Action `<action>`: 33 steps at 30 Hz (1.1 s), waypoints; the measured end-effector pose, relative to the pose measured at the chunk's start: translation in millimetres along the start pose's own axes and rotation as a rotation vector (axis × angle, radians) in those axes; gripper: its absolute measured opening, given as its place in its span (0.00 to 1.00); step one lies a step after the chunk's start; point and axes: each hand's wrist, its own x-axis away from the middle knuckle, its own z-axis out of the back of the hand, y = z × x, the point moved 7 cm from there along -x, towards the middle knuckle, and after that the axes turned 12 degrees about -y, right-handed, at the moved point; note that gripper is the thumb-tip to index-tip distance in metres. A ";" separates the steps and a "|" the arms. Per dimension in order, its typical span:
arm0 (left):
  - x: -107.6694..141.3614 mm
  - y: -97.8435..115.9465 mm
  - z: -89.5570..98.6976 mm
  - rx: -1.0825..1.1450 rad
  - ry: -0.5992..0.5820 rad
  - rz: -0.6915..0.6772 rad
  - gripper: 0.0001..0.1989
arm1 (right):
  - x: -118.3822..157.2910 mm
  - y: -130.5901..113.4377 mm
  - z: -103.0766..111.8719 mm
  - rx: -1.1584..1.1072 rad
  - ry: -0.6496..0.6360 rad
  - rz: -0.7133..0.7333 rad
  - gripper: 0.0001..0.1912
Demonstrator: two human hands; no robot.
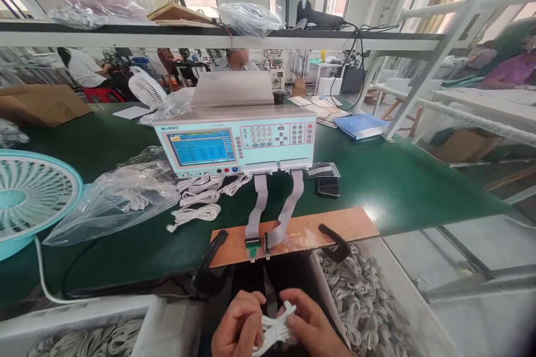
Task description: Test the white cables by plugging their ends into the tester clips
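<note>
A coiled white cable is held between my two hands, low in the head view over my lap. My left hand has its fingers curled round the left side of the bundle. On the other side, my right hand pinches the bundle near its white connector ends. Just beyond the hands, a green adapter board and a second small connector sit at the front edge of an orange board. Grey ribbon cables link them to a tester with a lit blue screen.
Black clamps hold the orange board. Coiled cables lie before the tester, beside a plastic bag and a fan. Cable-filled bins flank me. A phone and blue folder lie right. People sit beyond.
</note>
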 end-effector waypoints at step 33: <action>37.1 -78.1 -6.6 0.531 -0.049 0.839 0.08 | 9.6 -24.9 -11.8 1.026 -0.059 0.188 0.23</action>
